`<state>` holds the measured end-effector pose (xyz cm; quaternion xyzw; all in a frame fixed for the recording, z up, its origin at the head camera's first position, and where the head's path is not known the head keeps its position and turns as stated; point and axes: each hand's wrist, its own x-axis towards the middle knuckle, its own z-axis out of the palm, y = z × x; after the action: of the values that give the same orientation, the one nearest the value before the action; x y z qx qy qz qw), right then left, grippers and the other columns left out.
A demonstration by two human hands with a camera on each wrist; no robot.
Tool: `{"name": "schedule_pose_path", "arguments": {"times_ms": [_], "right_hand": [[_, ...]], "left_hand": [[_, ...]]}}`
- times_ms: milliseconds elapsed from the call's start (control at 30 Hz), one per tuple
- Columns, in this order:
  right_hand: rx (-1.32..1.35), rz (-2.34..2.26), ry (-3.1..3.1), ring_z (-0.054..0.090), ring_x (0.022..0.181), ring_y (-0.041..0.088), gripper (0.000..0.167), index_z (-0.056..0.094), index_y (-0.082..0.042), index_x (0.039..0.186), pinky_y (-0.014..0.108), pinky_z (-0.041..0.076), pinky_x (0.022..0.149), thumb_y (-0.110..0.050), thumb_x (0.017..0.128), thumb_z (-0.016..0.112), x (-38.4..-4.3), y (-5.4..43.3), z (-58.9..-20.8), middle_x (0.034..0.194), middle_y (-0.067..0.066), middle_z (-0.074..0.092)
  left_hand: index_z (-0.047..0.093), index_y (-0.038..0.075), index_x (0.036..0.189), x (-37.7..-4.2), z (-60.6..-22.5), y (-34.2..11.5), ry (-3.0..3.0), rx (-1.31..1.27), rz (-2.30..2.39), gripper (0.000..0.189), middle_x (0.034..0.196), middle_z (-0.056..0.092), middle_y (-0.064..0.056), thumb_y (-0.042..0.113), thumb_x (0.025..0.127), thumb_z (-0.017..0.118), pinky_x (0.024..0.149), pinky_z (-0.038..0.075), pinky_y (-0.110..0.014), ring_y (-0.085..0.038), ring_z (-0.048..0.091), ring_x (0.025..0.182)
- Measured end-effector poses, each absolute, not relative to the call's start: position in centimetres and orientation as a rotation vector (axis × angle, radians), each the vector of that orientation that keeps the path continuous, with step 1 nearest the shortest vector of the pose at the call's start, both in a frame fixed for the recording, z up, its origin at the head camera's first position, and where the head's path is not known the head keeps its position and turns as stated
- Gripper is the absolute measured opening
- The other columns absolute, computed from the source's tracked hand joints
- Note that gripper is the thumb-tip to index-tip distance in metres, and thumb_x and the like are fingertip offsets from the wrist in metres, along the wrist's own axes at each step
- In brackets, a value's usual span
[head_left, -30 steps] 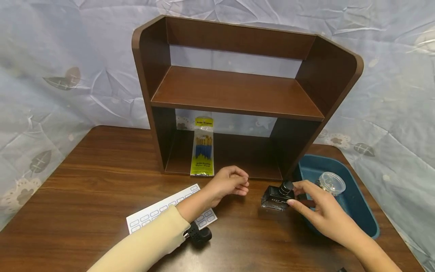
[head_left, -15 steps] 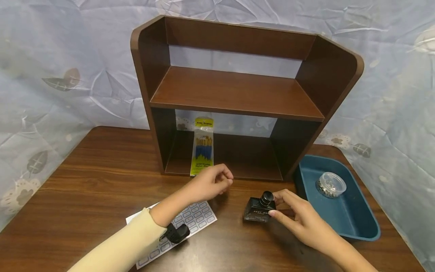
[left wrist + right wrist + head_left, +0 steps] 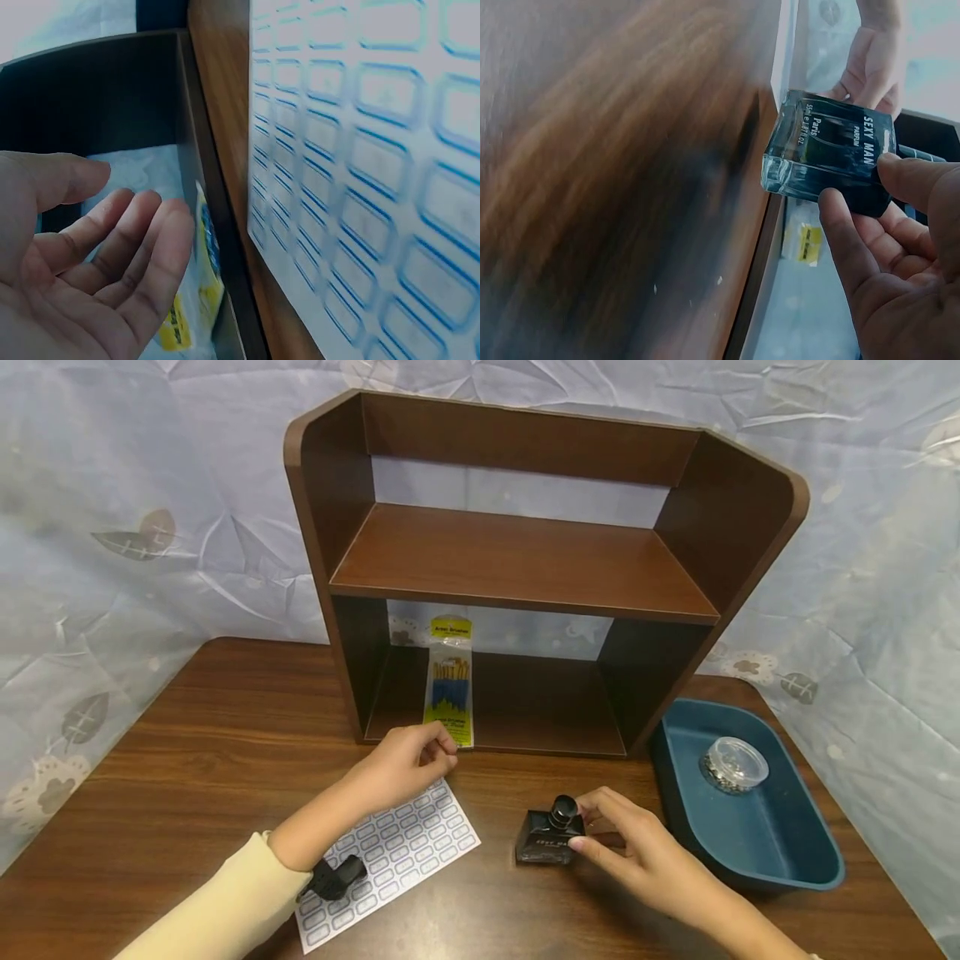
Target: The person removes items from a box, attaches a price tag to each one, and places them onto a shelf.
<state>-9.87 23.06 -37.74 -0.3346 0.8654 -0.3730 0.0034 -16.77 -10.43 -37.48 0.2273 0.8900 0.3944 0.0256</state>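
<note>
My right hand [image 3: 630, 847] pinches a dark glass perfume bottle [image 3: 545, 837] with a round black cap, close over the table right of centre. In the right wrist view white lettering shows on the perfume bottle [image 3: 829, 146], gripped between thumb and fingers. My left hand [image 3: 401, 764] holds nothing; its fingers are loosely curled above the far end of a white label sheet [image 3: 420, 852] printed with blue-edged boxes. The left wrist view shows the palm of the left hand [image 3: 105, 255] with the fingers bent, beside the label sheet [image 3: 360, 150].
A brown two-level shelf [image 3: 525, 560] stands at the back of the table. A pack of artist brushes [image 3: 450, 685] leans inside its lower level. At the right sits a blue tray [image 3: 757, 852] with a round clear container [image 3: 735, 764] of small pieces in it.
My right hand has brought the perfume bottle left and toward me, away from the blue tray. My left hand has moved left, from near the shelf's middle to over the label sheet.
</note>
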Motion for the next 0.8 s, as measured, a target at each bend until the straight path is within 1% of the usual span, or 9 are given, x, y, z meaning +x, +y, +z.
{"name": "schedule_pose_path", "arguments": {"times_ms": [133, 267, 433, 567, 700, 800], "right_hand": [[-1.083, -1.191, 2.687, 0.07, 0.105, 0.003, 0.023, 0.063, -0.018, 0.123, 0.026, 0.064, 0.083, -0.013, 0.102, 0.068, -9.8, 22.7, -38.0, 0.113, -0.006, 0.066], [-1.086, -1.196, 2.679, 0.069, 0.105, 0.002, 0.022, 0.063, -0.018, 0.123, 0.026, 0.064, 0.083, -0.014, 0.102, 0.068, -9.8, 22.4, -38.3, 0.113, -0.007, 0.066], [-1.099, -1.219, 2.653, 0.07, 0.104, 0.003, 0.022, 0.063, -0.018, 0.122, 0.026, 0.064, 0.083, -0.013, 0.102, 0.068, -9.8, 22.2, -38.4, 0.113, -0.005, 0.066], [-1.106, -1.234, 2.634, 0.071, 0.103, 0.004, 0.021, 0.063, -0.017, 0.122, 0.026, 0.064, 0.082, -0.013, 0.102, 0.068, -9.7, 22.1, -38.5, 0.113, -0.004, 0.066], [-1.108, -1.24, 2.634, 0.071, 0.103, 0.004, 0.021, 0.063, -0.017, 0.122, 0.027, 0.064, 0.082, -0.013, 0.102, 0.068, -9.8, 21.9, -38.7, 0.113, -0.005, 0.066], [-1.122, -1.239, 2.638, 0.071, 0.103, 0.004, 0.022, 0.063, -0.016, 0.122, 0.027, 0.064, 0.082, -0.012, 0.101, 0.069, -9.8, 21.9, -38.8, 0.113, -0.004, 0.066]], "left_hand": [[0.068, 0.005, 0.1, -16.6, -37.7, -11.3, 2.815, 0.655, 1.136, 0.006, 0.09, 0.072, -0.004, 0.009, 0.096, 0.069, 0.073, 0.053, -0.025, -0.011, 0.063, 0.083], [0.068, 0.003, 0.101, -16.4, -38.0, -12.2, 2.873, 0.568, 1.034, 0.011, 0.091, 0.071, -0.006, 0.009, 0.093, 0.072, 0.075, 0.055, -0.03, -0.015, 0.063, 0.083], [0.067, 0.003, 0.109, -15.9, -38.2, -12.9, 2.875, 0.457, 0.87, 0.025, 0.095, 0.069, -0.009, 0.016, 0.091, 0.078, 0.078, 0.056, -0.037, -0.019, 0.062, 0.087], [0.065, 0.004, 0.113, -15.6, -38.4, -13.0, 2.865, 0.4, 0.722, 0.035, 0.102, 0.068, -0.009, 0.024, 0.089, 0.082, 0.081, 0.056, -0.042, -0.021, 0.061, 0.09], [0.065, 0.007, 0.113, -15.5, -38.5, -13.0, 2.874, 0.35, 0.601, 0.039, 0.106, 0.066, -0.009, 0.03, 0.088, 0.084, 0.079, 0.056, -0.045, -0.021, 0.059, 0.089], [0.065, 0.007, 0.111, -15.5, -38.6, -13.0, 2.873, 0.33, 0.563, 0.04, 0.105, 0.064, -0.008, 0.031, 0.086, 0.086, 0.078, 0.056, -0.045, -0.021, 0.058, 0.088]]}}
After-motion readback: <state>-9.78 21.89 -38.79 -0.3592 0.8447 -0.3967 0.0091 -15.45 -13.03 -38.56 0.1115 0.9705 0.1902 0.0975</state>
